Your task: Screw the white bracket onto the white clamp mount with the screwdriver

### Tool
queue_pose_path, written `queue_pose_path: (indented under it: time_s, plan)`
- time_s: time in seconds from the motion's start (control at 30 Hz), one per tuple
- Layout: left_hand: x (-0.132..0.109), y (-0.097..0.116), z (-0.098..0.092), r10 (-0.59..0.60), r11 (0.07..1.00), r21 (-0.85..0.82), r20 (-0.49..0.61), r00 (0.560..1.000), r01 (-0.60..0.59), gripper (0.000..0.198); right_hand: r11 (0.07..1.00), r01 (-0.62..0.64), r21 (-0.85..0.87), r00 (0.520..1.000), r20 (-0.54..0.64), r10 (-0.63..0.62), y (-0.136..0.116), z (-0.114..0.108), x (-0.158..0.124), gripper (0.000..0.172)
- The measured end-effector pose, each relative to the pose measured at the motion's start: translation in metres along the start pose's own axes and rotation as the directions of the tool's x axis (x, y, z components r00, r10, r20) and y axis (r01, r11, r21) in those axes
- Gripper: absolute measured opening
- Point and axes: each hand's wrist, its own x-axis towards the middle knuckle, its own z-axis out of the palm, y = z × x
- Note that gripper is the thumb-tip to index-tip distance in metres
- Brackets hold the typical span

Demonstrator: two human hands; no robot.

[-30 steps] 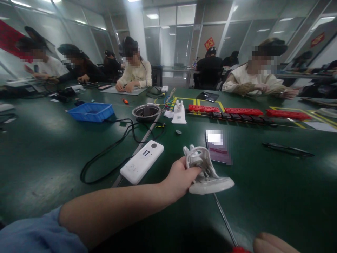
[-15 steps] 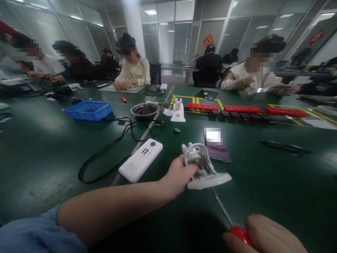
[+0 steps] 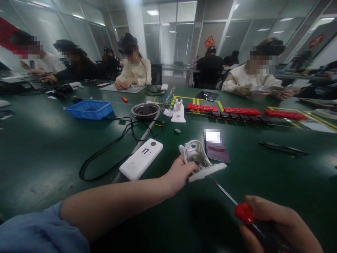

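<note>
My left hand [image 3: 178, 174] grips a white plastic stand part [image 3: 198, 157] by its upper bracket and holds it tilted just above the green table [image 3: 42, 154]. My right hand [image 3: 279, 225] is closed round the red-and-black handle of a screwdriver [image 3: 243, 212] at the lower right. Its thin metal shaft runs up and left, and the tip sits in the white part near its round hub.
A white power bank [image 3: 141, 159] with a black cable [image 3: 105, 154] lies left of my hand, a phone [image 3: 215, 146] just behind the part. Farther back are a second white stand [image 3: 178, 111], a metal bowl [image 3: 145, 111], a blue tray [image 3: 89, 109] and red strips [image 3: 242, 111]. Black tweezers [image 3: 283, 148] lie right. Other people sit around the table.
My right hand has come up into view from the bottom edge with the screwdriver, whose shaft now lies flatter. The white part has tilted so its base lifts at the right.
</note>
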Motion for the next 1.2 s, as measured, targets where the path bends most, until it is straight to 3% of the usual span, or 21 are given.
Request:
queue_pose_path:
  time_s: [0.1, 0.23, 0.33, 0.43, 0.5, 0.6, 0.73, 0.87, 0.97, 1.07, 1.2]
  plan:
    - [0.002, -0.002, -0.002, -0.064, 0.997, -0.038, 0.012, 0.998, 0.064, 0.035, 0.980, -0.158, 0.122, 0.984, -0.061, 0.166, 0.003, 0.000, 0.008, 0.016]
    - [0.006, -0.004, -0.004, -0.063, 0.994, -0.086, -0.020, 0.998, 0.061, 0.036, 0.914, -0.303, 0.272, 0.938, -0.084, 0.336, 0.011, 0.001, 0.016, 0.015]
    - [0.009, -0.006, -0.007, -0.050, 0.995, -0.086, -0.018, 0.999, 0.048, 0.040, 0.748, -0.423, 0.512, 0.895, 0.107, 0.433, 0.019, -0.003, 0.019, 0.024]
    - [0.014, -0.010, -0.012, -0.001, 0.996, -0.095, -0.023, 1.000, -0.001, 0.044, 0.521, -0.476, 0.709, 0.875, 0.326, 0.358, 0.027, -0.009, 0.021, 0.054]
    - [0.017, -0.012, -0.015, 0.024, 0.995, -0.097, -0.021, 1.000, -0.025, 0.045, 0.408, -0.477, 0.778, 0.876, 0.389, 0.284, 0.030, -0.012, 0.023, 0.070]
    - [0.017, -0.011, -0.017, 0.028, 0.996, -0.082, -0.003, 1.000, -0.028, 0.048, 0.351, -0.471, 0.809, 0.873, 0.370, 0.317, 0.033, -0.013, 0.025, 0.051]
    - [0.014, -0.007, -0.015, 0.030, 0.997, -0.071, 0.002, 1.000, -0.029, 0.048, 0.401, -0.369, 0.838, 0.836, 0.111, 0.538, 0.028, -0.010, 0.027, 0.023]
    - [0.013, -0.006, -0.013, 0.025, 0.994, -0.105, -0.007, 1.000, -0.025, 0.047, 0.556, -0.375, 0.741, 0.763, -0.095, 0.640, 0.019, -0.015, 0.028, 0.030]
    - [0.012, -0.006, -0.013, 0.016, 0.991, -0.130, -0.006, 1.000, -0.017, 0.047, 0.591, -0.479, 0.649, 0.746, -0.054, 0.664, 0.020, -0.025, 0.031, 0.039]
    - [0.012, -0.005, -0.011, 0.031, 0.994, -0.100, -0.011, 0.999, -0.032, 0.047, 0.604, -0.479, 0.637, 0.793, 0.020, 0.609, 0.027, -0.034, 0.031, 0.032]
    - [0.013, -0.006, -0.010, 0.029, 0.993, -0.110, -0.035, 0.999, -0.032, 0.045, 0.739, -0.487, 0.466, 0.793, -0.118, 0.597, 0.035, -0.038, 0.028, 0.041]
